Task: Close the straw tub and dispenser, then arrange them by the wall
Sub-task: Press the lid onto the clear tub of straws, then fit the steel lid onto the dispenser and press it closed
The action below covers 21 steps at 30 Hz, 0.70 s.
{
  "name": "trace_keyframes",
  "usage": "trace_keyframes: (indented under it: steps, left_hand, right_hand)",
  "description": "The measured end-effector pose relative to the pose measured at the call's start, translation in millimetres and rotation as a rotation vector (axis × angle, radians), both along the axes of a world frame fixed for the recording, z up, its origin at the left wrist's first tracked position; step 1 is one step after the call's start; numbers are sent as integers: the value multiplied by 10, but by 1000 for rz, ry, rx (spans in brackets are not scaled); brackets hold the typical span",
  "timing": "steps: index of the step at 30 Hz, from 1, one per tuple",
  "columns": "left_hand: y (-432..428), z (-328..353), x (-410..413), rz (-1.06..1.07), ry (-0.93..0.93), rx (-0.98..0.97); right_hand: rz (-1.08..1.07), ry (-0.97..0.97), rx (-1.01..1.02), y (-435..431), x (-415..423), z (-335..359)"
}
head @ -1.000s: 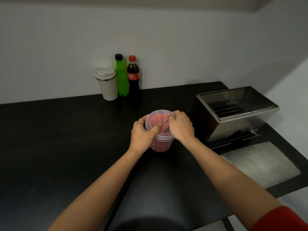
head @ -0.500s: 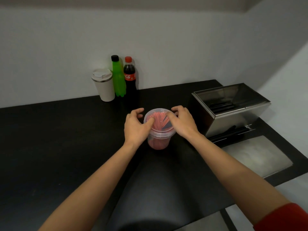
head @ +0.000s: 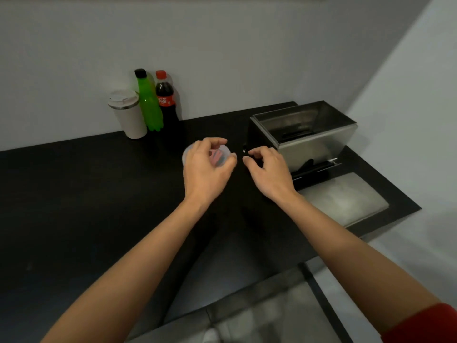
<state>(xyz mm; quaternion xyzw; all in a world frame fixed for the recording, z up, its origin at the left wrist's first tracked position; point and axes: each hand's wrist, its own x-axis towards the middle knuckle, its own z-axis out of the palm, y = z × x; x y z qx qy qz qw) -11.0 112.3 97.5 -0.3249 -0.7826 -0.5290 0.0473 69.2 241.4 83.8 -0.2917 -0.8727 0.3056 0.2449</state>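
Observation:
The clear straw tub (head: pixel 220 154), holding red straws and with its lid on, stands on the black counter (head: pixel 86 194) in the middle. My left hand (head: pixel 205 169) covers it from above, fingers wrapped around the lid's rim, hiding most of it. My right hand (head: pixel 269 172) hovers just right of the tub, fingers curled and apart, holding nothing. The steel straw dispenser (head: pixel 311 147) stands to the right with its top open and dark straws inside. Its grey lid panel (head: pixel 346 201) lies flat in front of it.
Against the back wall stand a white travel cup (head: pixel 128 117), a green bottle (head: pixel 148 105) and a cola bottle (head: pixel 167 105). The counter's right edge runs just past the dispenser, and its front edge lies near my forearms.
My right hand has come off the tub and moved right toward the dispenser. My left hand has shifted from the tub's side to over its lid.

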Motion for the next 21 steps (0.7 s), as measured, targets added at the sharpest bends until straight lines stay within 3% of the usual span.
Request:
trace_keyframes:
  steps: [8,21]
  left_hand:
    - [389,-134,777,-67,-46,-25]
    - [1128,-507,1305,-207,-131,-377]
  right_hand:
    - [-21,18,-11,399,867,5]
    - [-117,-184,-131,1381,1691,-226]
